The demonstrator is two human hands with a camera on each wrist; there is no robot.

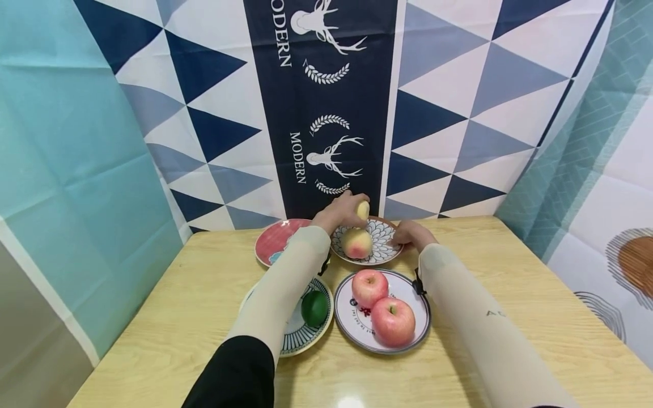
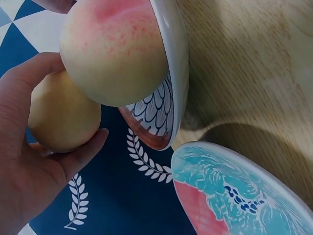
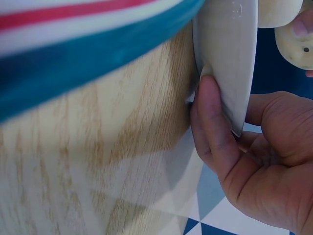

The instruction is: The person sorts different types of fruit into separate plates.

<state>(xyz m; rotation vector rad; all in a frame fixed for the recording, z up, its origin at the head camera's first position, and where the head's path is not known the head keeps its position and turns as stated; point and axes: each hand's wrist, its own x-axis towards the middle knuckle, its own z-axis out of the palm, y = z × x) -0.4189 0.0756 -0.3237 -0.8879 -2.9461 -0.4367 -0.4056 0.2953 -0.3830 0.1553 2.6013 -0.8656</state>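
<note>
My left hand grips a pale yellow peach between thumb and fingers, above the far part of a leaf-patterned plate. In the left wrist view this held peach is beside a second, pink-blushed peach. That second peach sits on the patterned plate in the head view. At the plate's right side my right hand pinches the rim. From the right wrist, the fingers of that hand lie under the plate, with the thumb on its upper side.
Nearer me, a white plate holds two red apples. Left of it, a striped-rim plate with a green round fruit is partly hidden by my left forearm. A red plate lies behind, near the patterned cloth backdrop.
</note>
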